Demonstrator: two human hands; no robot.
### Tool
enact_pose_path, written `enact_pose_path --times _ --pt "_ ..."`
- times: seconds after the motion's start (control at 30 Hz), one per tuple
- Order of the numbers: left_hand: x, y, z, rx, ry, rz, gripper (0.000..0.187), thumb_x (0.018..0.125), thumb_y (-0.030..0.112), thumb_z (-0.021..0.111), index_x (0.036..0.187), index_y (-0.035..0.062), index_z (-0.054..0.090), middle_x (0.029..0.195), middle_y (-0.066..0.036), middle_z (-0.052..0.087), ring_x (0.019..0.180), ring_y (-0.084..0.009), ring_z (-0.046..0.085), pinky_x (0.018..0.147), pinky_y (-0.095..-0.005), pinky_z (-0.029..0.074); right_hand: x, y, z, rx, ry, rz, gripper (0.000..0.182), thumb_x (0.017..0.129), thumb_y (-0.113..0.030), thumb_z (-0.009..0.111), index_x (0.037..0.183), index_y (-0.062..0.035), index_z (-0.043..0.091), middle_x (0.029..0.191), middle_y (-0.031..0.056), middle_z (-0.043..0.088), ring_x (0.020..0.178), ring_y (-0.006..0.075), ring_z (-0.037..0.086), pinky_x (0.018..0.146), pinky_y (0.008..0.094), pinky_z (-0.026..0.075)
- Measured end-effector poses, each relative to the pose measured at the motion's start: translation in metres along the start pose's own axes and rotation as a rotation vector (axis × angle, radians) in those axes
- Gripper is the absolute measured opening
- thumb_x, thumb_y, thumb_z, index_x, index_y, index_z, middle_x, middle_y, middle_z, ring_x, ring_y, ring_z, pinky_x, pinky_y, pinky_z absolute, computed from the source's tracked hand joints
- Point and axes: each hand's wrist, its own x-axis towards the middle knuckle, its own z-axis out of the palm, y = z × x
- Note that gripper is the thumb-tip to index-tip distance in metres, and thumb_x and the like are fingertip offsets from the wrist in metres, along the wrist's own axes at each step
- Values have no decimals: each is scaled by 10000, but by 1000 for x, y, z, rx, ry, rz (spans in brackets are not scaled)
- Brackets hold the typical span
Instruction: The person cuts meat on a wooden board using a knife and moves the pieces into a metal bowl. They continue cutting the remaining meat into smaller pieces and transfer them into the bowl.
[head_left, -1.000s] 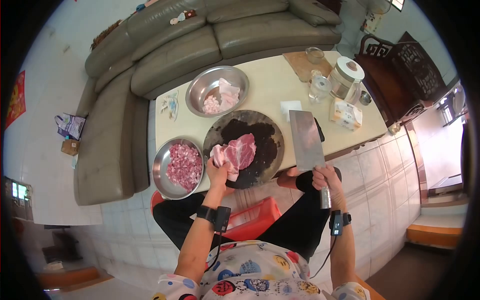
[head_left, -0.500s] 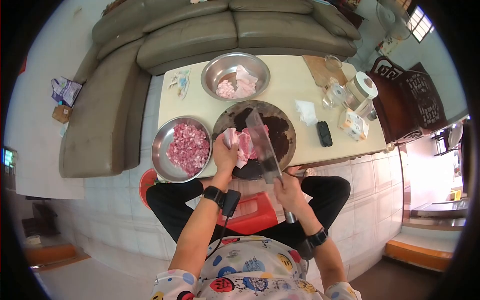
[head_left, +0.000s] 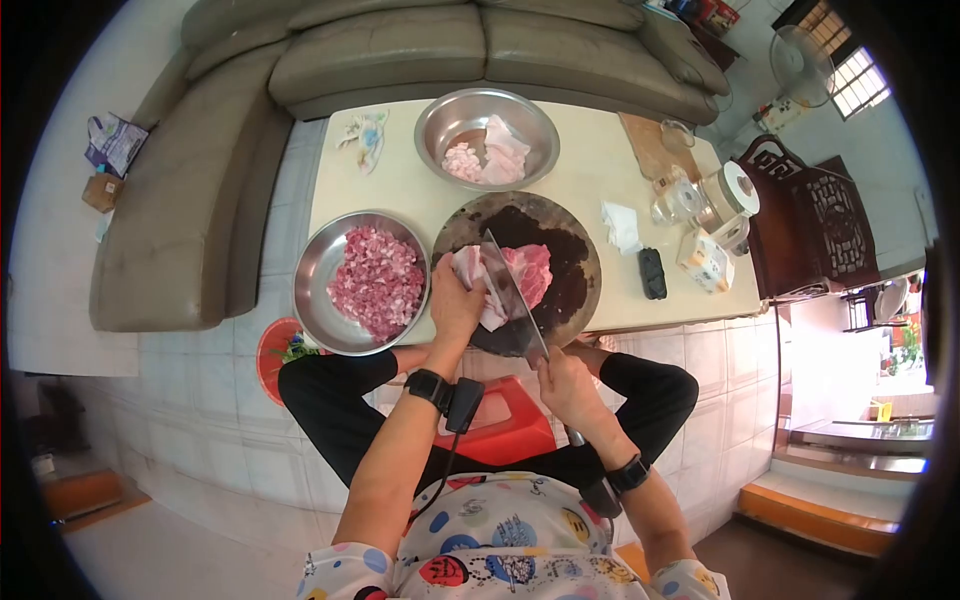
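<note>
A: anyone see the whole cut of meat (head_left: 528, 274)? cleaver (head_left: 514, 292) blade's covering a strip of it.
B: nope, and most of the handle (head_left: 574, 436) is buried in the right hand (head_left: 577, 390) lol
A: sofa (head_left: 380, 58) gets chopped off up top too.
B: yeah, and the print on the box (head_left: 706, 262) near the surface's (head_left: 585, 145) right edge is too tiny to read.

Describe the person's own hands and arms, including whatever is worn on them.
Both the left hand and the right hand are gloveless. Each wrist has a black band, the left band and the right band, with a dark boxy unit beside it. A black cable trails from the left unit. The short white sleeves carry coloured dots.
</note>
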Motion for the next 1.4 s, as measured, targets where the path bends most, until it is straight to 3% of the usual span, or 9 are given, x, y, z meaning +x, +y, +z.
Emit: enact_pose_path --times 0.13,0.2,0.43,0.57,0.8,0.87,1.13,1.23,1.4 --pt "17 22 -10 119 21 94 504 730 197 649 1168 22 470 1080 -175 495 933 -373 546 783 -439 457 -4 -1 5 30 -19 31 130 828 -78 515 796 45 486 654 269 565 647 434 572 580 496 449" --pt "24 21 -6 224 -218 65 441 750 184 632 1135 34 479 1053 -159 485 934 -371 550 751 -451 469 -1 -2 20 -88 32 -25 156 840 -102 498 835 53 484 656 266 581 634 433 587 564 498 464" --pt "11 17 -5 219 -210 126 310 731 98 616 1010 59 486 1040 -144 478 923 -358 527 723 -464 466 59 -29 38 -116 -24 187 214 836 -131 511 884 77 489 676 278 589 661 437 603 587 497 482" --pt "11 18 -5 220 -192 136 336 715 77 619 1023 55 487 1051 -139 474 951 -355 508 741 -460 463 81 -11 53 -134 23 27 196 838 -128 504 812 66 500 647 289 556 627 451 573 559 511 461" --pt "5 13 -2 168 -112 161 357 698 68 632 1032 61 506 1078 -129 475 951 -339 499 751 -444 458 2 2 35 -179 -18 79 196 849 -138 495 853 57 514 637 276 550 630 435 577 561 509 459" --pt "6 13 0 156 -121 163 358 691 65 637 1028 63 514 1074 -126 481 947 -336 497 748 -444 456 6 -13 33 -166 -139 259 195 853 -138 485 851 56 511 651 274 563 631 441 576 557 511 458" --pt "11 13 -9 149 -206 192 354 663 37 632 993 67 511 1020 -108 505 930 -337 491 770 -433 433 111 -31 41 -157 -57 108 171 791 -88 492 834 75 524 694 275 579 665 437 590 631 501 486" --pt "11 13 -10 188 -211 169 362 653 36 638 992 74 516 1017 -106 507 930 -335 491 777 -432 434 80 -1 37 -230 -203 -18 194 803 -105 492 829 84 527 704 283 577 675 437 592 625 499 485" --pt "9 13 -10 134 -213 179 340 655 47 638 971 71 517 998 -112 510 916 -339 489 759 -433 433 29 -20 16 -184 -172 231 189 761 -79 517 838 94 519 686 269 588 678 425 607 626 489 495"
